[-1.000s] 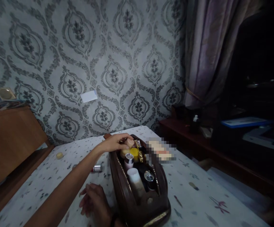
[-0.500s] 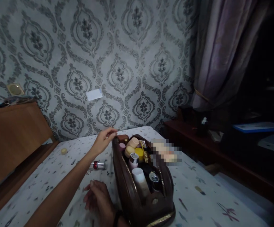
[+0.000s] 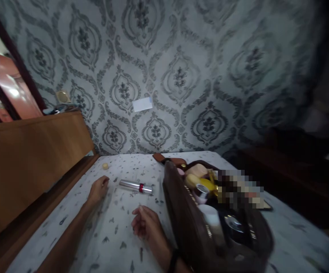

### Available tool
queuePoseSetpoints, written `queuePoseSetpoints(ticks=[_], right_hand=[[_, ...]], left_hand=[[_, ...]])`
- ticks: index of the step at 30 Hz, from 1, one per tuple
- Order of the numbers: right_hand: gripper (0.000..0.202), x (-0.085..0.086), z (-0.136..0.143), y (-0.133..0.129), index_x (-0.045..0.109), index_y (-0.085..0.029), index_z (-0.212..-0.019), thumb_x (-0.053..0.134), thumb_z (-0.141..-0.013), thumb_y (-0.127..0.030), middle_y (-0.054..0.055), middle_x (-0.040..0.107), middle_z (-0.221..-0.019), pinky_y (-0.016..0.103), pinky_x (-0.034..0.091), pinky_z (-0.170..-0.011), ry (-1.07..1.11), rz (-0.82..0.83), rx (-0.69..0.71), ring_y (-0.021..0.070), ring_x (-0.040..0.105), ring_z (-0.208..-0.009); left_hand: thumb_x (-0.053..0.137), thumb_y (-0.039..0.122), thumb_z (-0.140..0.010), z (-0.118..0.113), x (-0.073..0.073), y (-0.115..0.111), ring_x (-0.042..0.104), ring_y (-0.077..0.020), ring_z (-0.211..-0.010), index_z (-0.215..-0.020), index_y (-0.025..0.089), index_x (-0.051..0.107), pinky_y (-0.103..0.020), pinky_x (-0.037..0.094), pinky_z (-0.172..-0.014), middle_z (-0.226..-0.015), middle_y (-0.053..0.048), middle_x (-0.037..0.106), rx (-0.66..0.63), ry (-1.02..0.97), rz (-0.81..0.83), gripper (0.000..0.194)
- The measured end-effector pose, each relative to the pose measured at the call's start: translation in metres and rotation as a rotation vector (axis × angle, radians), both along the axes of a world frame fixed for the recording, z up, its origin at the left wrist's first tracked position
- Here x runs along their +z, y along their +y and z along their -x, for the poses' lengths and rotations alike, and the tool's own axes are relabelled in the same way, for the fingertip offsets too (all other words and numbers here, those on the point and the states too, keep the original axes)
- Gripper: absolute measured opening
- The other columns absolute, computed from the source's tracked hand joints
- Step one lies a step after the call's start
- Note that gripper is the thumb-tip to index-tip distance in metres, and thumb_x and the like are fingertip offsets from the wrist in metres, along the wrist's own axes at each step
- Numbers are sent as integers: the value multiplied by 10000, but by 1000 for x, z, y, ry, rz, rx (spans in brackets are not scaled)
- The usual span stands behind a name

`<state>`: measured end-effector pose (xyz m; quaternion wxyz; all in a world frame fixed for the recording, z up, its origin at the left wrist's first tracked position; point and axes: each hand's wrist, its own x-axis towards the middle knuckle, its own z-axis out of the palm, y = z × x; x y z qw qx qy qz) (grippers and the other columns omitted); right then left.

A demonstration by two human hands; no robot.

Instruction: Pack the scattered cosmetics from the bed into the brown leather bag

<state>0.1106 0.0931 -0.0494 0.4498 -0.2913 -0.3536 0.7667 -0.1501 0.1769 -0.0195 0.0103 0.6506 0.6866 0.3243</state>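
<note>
My left hand (image 3: 98,188) is over the bed on the left, slightly blurred, fingers loosely bent and apart, with nothing visible in it. Just beyond its fingertips lies a small round yellowish piece (image 3: 105,166). A silver tube with a red band (image 3: 136,186) lies flat between my two hands. My right hand (image 3: 148,224) rests palm-side in, its fingers half curled and holding nothing I can see. To its right stands an unzipped brown cosmetic bag (image 3: 178,216). Inside are a white-capped bottle (image 3: 210,216), a silver-capped bottle (image 3: 201,192), a yellow lid (image 3: 206,185) and other cosmetics.
A patterned white sheet (image 3: 119,216) covers the bed. A wooden headboard (image 3: 33,159) borders the left side, with small items on its top. Behind is a patterned wall with a white card (image 3: 142,104). Part of the bag's right side is pixelated.
My left hand has moved away from the bag's far rim to the left, near the yellowish piece. My view has turned left, so the silver tube now shows whole. My right hand stays beside the bag.
</note>
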Motion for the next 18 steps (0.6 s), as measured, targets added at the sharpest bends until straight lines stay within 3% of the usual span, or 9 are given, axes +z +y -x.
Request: queuePoseSetpoints(ticks=[6,10,14,18], right_hand=[[656,-1,0,3,659,-149,-778,784,-548,-750,26,657,-590,205,289,-415,8,13,11,91,524,-432],[642,4,-2,1,664,-147,-765,807,-535,-729,31,655,-582,208,291,-419,26,30,36,90,521,-432],[641,5,-1,-1,664,-144,-765,797,-550,-733,35,662,-581,202,286,-414,13,19,6,88,527,-427],[710,3,2,1,641,-144,-748,767,-499,-796,23,641,-550,192,252,-374,-1,42,3,78,495,-379]], left_hand=[[539,165,-799,65,-28,1,644,-210,-902,-857,177,673,-328,499,-875,-906,-67,686,209,55,28,147],[542,179,-823,94,-37,12,636,-211,-930,-938,167,661,-338,505,-885,-944,-69,665,316,34,40,166],[528,221,-858,106,-36,39,626,-227,-987,-1114,162,616,-363,500,-911,-1028,-86,641,368,-2,43,277],[518,280,-880,101,-32,69,604,-271,-1081,-1340,150,498,-418,469,-970,-1152,-133,608,317,-17,51,479]])
